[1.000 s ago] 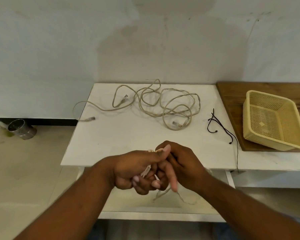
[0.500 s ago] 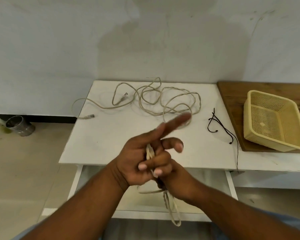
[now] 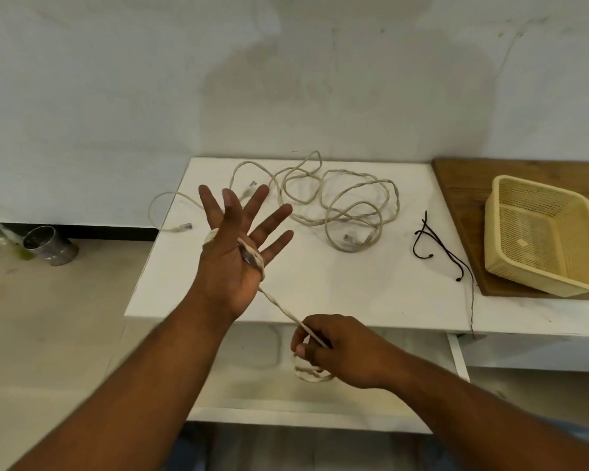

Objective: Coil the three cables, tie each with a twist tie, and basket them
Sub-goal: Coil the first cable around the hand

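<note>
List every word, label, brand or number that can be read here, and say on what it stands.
No text can be read.
Basket: a pale patch on its floor, too small to read.
Cables and metal can: no printing visible.

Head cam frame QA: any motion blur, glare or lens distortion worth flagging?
Head view: soft, even light, no glare on the white table. Head view: a broad faint shadow lies on the wall. Head view: wide-angle stretch skews the basket near the edge. Head view: left hand and right hand are fairly sharp, the cable slightly smeared.
</note>
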